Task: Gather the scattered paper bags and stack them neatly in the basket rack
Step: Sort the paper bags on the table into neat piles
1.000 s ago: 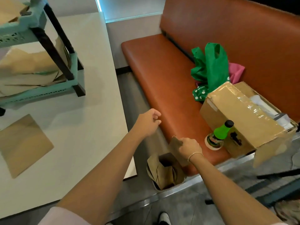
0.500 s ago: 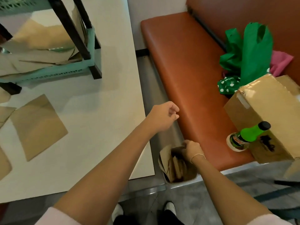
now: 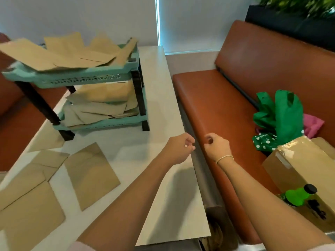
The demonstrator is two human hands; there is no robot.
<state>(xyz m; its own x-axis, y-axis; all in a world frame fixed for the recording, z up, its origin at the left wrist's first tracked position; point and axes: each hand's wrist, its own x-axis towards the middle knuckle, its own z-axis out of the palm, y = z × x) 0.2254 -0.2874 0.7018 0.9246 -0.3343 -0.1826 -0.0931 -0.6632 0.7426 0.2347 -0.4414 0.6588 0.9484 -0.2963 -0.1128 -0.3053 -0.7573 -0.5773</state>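
Rack: teal basket rack on the table, both tiers heaped untidily with paper bags.
Left: flat bags lie in front of the rack, unstacked.
Hands: left hand and right hand, right of the rack, loosely curled, holding nothing.

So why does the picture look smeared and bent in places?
Head view: motion blur smears the plant and the paper bags on the basket rack; the wide lens bows the table edge; both forearms cast soft shadows on it.
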